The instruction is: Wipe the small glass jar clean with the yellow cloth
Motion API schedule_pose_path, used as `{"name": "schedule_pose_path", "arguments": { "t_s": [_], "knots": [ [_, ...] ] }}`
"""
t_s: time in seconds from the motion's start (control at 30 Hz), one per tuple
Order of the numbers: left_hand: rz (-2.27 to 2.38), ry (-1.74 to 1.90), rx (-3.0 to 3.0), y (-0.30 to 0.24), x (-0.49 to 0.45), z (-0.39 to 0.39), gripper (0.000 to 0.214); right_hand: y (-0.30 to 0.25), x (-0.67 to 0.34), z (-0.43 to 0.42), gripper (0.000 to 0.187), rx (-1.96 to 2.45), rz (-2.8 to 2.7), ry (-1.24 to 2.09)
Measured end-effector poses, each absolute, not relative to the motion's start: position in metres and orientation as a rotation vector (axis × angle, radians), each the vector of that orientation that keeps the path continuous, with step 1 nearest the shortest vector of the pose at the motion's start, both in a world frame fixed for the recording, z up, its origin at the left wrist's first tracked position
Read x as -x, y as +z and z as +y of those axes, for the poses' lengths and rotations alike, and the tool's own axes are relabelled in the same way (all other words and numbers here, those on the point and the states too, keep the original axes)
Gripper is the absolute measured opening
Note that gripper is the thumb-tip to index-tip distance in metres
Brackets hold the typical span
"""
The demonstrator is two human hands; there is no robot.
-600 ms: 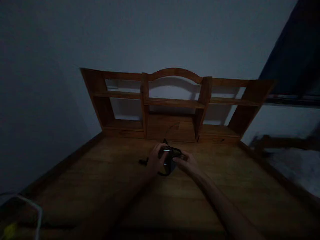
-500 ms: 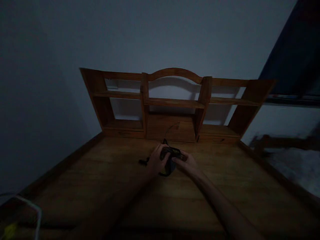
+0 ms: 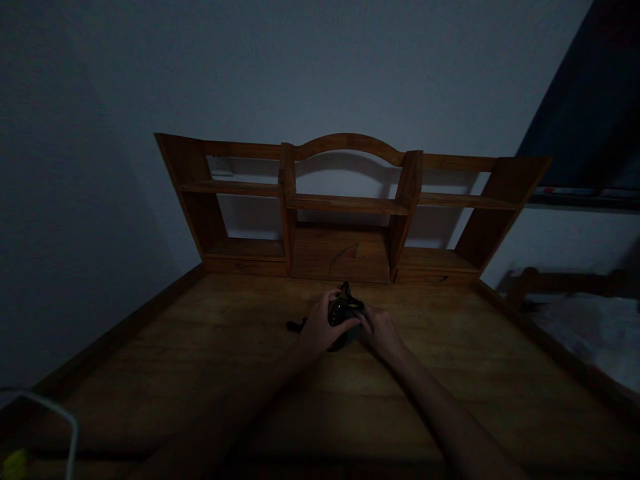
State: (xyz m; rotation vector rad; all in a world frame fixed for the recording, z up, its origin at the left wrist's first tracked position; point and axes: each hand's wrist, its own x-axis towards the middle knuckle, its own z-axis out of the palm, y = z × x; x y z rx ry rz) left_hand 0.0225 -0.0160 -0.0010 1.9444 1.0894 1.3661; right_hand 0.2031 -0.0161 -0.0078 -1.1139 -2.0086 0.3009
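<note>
The room is dim. My left hand and my right hand meet over a small dark object with a strap, held just above the wooden desk. Fingers of both hands curl around it from either side. A black strap end trails out to the left on the desk. What the object is cannot be made out in this light.
A wooden hutch with open shelves stands at the back of the desk against a pale wall. A white cable and something yellow lie at the lower left. A dark curtain and a chair back are at right.
Both hands have drawn closer together around the dark object and shifted slightly right. The view has tilted a little.
</note>
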Motion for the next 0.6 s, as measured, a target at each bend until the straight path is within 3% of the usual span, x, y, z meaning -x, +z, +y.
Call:
{"name": "schedule_pose_path", "arguments": {
  "t_s": [0.3,0.6],
  "knots": [
    [1.013,1.336,-1.978,-0.004,-0.012,-0.01,0.063,-0.007,-0.189,-0.006,0.035,0.896,-1.504,1.025],
    [0.961,1.287,-1.995,-0.002,-0.012,-0.015,0.066,-0.008,-0.191,-0.004,0.033,0.833,-1.251,1.299]
  ]
}}
